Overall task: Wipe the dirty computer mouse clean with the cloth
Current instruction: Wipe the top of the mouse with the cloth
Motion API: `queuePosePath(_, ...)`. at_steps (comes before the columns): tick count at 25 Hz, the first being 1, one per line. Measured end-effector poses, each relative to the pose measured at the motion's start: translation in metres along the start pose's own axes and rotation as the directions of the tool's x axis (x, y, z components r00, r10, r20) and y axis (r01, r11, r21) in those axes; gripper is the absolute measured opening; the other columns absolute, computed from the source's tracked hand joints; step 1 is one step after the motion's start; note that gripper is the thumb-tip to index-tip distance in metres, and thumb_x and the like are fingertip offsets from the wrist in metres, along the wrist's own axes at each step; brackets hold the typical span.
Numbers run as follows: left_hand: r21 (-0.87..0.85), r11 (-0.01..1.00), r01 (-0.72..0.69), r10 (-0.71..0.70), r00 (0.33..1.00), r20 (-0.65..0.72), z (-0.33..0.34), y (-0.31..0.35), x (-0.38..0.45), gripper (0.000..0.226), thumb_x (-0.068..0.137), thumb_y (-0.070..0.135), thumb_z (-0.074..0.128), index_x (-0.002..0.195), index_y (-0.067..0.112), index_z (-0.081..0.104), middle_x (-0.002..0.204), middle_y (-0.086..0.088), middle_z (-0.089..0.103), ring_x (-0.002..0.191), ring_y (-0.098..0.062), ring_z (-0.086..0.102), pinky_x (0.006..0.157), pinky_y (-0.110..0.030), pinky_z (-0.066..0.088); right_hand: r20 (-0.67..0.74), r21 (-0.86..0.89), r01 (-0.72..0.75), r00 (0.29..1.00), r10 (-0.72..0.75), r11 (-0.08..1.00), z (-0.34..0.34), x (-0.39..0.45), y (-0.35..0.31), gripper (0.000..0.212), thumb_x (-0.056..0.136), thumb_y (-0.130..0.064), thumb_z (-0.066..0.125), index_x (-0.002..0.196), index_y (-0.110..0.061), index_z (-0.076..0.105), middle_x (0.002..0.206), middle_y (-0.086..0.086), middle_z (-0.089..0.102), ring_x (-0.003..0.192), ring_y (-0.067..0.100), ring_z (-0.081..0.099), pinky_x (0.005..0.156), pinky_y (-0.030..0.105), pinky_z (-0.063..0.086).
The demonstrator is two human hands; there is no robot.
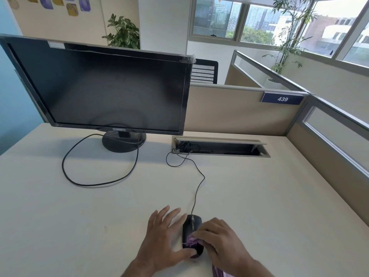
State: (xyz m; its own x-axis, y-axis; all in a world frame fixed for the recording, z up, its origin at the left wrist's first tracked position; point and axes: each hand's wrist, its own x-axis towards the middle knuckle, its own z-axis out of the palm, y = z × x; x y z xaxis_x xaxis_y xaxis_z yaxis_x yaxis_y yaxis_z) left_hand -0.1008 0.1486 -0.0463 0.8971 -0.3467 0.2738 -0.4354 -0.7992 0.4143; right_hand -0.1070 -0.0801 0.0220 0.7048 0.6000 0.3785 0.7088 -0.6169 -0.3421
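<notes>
A black wired computer mouse (191,226) lies on the white desk near the front edge. My right hand (221,238) grips a bunched purple cloth (192,241) and presses it on the rear half of the mouse; more of the cloth hangs out below my wrist. My left hand (163,236) lies flat on the desk just left of the mouse, fingers spread, and its thumb touches the mouse's rear left side. The mouse's cord (196,194) runs away toward the back of the desk.
A black monitor (99,86) stands on its round base at the back left, with a looped black cable (99,176) on the white desk (279,196). An open cable slot (219,146) sits behind the mouse. Beige partitions (239,112) bound the back and right.
</notes>
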Motion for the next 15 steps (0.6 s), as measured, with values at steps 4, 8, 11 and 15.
queuePosePath(4,-0.028,0.999,-0.02,0.02,1.0,-0.023,0.007,-0.005,0.002,0.09,0.073,0.091,0.051,0.138,0.029,0.059,0.149,0.013,0.047,0.147,-0.019,0.024,0.115,-0.049,0.014,0.079,-0.039,0.121,0.99,-0.117,0.992,0.003,0.009,0.006,0.02,0.085,-0.013,0.071,0.101,-0.023,0.075,0.093,-0.004,0.069,0.077,0.021,0.06,0.061,0.031,0.051)
queuePosePath(8,-0.036,0.998,-0.05,0.048,0.997,-0.056,0.009,-0.009,0.003,0.091,0.071,0.092,0.054,0.136,0.029,0.061,0.145,0.014,0.051,0.145,-0.017,0.024,0.113,-0.045,0.017,0.018,-0.03,0.01,1.0,-0.01,1.0,0.001,0.022,0.014,0.025,0.08,-0.006,0.077,0.099,-0.022,0.076,0.09,-0.001,0.069,0.074,0.023,0.061,0.06,0.031,0.053)
queuePosePath(11,-0.05,0.998,-0.033,0.03,0.998,-0.049,0.008,-0.006,0.005,0.09,0.07,0.092,0.054,0.134,0.031,0.061,0.144,0.015,0.052,0.145,-0.017,0.025,0.113,-0.045,0.017,0.115,0.027,0.176,0.977,-0.178,0.984,0.005,0.02,0.012,0.016,0.088,-0.012,0.072,0.098,-0.023,0.074,0.092,-0.002,0.066,0.077,0.02,0.056,0.065,0.028,0.048)
queuePosePath(15,-0.071,0.997,-0.006,0.005,1.0,-0.013,0.007,-0.007,0.004,0.092,0.068,0.093,0.056,0.139,0.035,0.057,0.148,0.02,0.044,0.148,-0.012,0.014,0.116,-0.046,0.009,0.065,-0.027,0.062,0.996,-0.06,0.998,0.002,0.033,0.023,0.023,0.08,-0.004,0.075,0.095,-0.022,0.076,0.089,-0.001,0.068,0.074,0.022,0.06,0.061,0.031,0.052)
